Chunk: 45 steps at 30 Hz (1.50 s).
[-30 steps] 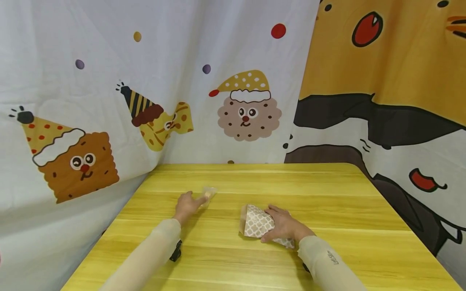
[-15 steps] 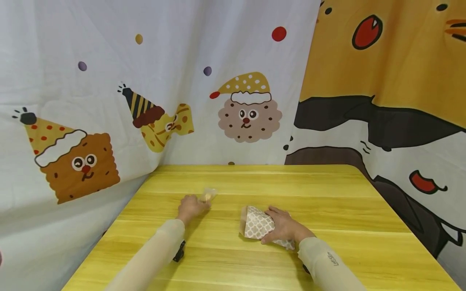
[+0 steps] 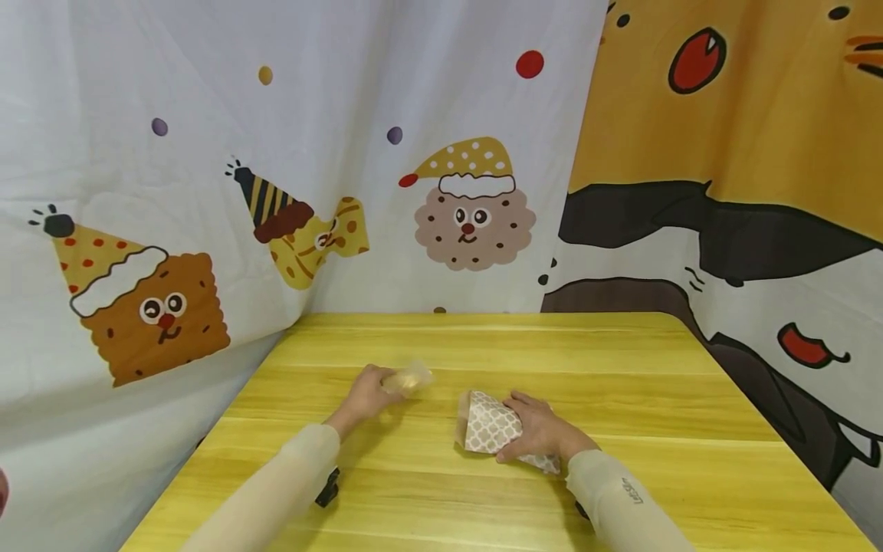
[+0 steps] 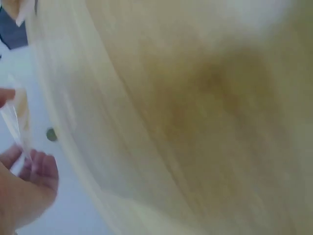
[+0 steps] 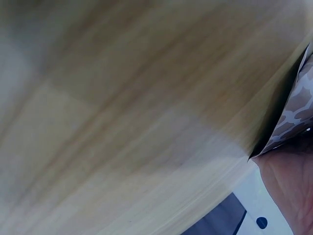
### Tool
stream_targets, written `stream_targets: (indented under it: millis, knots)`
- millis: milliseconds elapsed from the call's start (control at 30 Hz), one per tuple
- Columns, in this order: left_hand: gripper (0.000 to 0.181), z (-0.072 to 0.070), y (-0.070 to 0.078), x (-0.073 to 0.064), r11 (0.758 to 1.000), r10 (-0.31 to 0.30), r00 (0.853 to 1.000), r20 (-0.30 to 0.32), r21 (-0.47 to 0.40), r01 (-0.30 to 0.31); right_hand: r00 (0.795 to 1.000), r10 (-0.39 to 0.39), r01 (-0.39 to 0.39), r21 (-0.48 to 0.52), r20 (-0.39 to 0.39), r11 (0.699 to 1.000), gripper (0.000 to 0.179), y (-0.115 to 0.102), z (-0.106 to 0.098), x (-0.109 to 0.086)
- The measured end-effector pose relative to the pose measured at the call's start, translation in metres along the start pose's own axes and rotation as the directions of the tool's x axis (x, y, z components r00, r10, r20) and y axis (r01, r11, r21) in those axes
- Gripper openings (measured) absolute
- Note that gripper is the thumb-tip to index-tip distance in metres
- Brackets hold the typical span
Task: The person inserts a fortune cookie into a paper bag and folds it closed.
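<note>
My left hand (image 3: pixel 369 395) pinches a small clear plastic packet (image 3: pixel 412 378) with something pale yellow inside, held over the table's left middle. In the left wrist view the packet (image 4: pixel 22 115) shows at the far left, between thumb and fingers. My right hand (image 3: pixel 538 429) grips a paper bag (image 3: pixel 491 425) with a white and beige lattice print, thumb on the near side and fingers on the far side. The bag lies on its side, its open end facing left. At the right edge of the right wrist view, part of the bag (image 5: pixel 296 110) appears beside the palm.
Both hands work over a yellow wood-grain table (image 3: pixel 607 345). Behind it hangs a white curtain (image 3: pixel 331 92) with cartoon biscuits, and an orange and black printed cloth (image 3: pixel 648 115) hangs at the right. A black wrist device (image 3: pixel 327 488) sits under the left sleeve.
The left hand has taken up the clear packet from the table and brought it slightly right, towards the bag. The right hand and paper bag have stayed in place.
</note>
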<state>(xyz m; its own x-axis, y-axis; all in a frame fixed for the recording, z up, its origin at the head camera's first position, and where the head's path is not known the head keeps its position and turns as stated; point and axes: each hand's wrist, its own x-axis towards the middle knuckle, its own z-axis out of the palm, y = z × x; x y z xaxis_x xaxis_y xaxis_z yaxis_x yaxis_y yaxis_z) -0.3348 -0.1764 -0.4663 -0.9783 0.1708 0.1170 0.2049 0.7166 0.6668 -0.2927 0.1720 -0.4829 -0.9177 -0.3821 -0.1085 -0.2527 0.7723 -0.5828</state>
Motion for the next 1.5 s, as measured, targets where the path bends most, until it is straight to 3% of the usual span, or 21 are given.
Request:
stream_targets:
  millis: [100,200,300,433,733,867,1067,1167,1300,1400,1500]
  knots:
    - [0.052,0.005,0.009,-0.007,0.994,0.110,0.991,0.078,0.015,-0.112,1.000,-0.004,0.004,-0.007,-0.004,1.000,0.108,0.002,-0.001,0.001]
    - [0.055,0.013,0.018,-0.014,0.975,0.212,0.965,0.152,0.037,-0.220,1.000,-0.013,0.013,-0.015,-0.005,1.000,0.108,0.002,-0.002,0.000]
    - [0.058,0.019,0.026,-0.017,0.956,0.272,0.937,0.217,0.051,-0.289,1.000,-0.020,0.020,-0.016,-0.004,1.000,0.108,0.001,-0.004,-0.001]
    - [0.059,0.028,0.036,-0.015,0.943,0.293,0.919,0.265,0.080,-0.324,1.000,-0.027,0.027,-0.024,-0.001,0.999,0.107,0.001,-0.004,-0.002]
    - [0.067,0.053,0.053,-0.011,0.942,0.302,0.905,0.301,0.054,-0.332,1.000,-0.014,0.014,-0.007,-0.007,1.000,0.108,0.002,0.002,-0.002]
    - [0.069,0.056,0.048,-0.017,0.961,0.271,0.920,0.283,-0.019,-0.277,1.000,-0.022,0.022,0.005,0.005,1.000,0.108,0.001,0.007,-0.003]
    - [0.062,0.051,0.039,-0.025,0.969,0.168,0.960,0.226,-0.217,-0.118,1.000,-0.014,0.014,0.009,0.005,1.000,0.108,-0.002,0.008,-0.005]
    - [0.058,0.051,0.040,-0.023,0.945,0.097,0.970,0.221,-0.328,-0.020,1.000,-0.014,0.014,0.004,0.002,1.000,0.108,-0.002,0.006,-0.006]
    - [0.053,0.054,0.044,-0.020,0.882,0.046,0.967,0.249,-0.465,0.078,1.000,-0.030,0.030,-0.007,-0.001,1.000,0.108,-0.002,0.003,-0.005]
    - [0.050,0.058,0.047,-0.018,0.848,0.019,0.975,0.223,-0.520,0.103,1.000,-0.026,0.026,-0.011,0.002,1.000,0.108,-0.002,0.002,-0.004]
    - [0.047,0.060,0.049,-0.015,0.824,-0.026,0.989,0.147,-0.557,0.105,1.000,-0.015,0.015,-0.005,0.000,1.000,0.109,-0.002,0.001,-0.002]
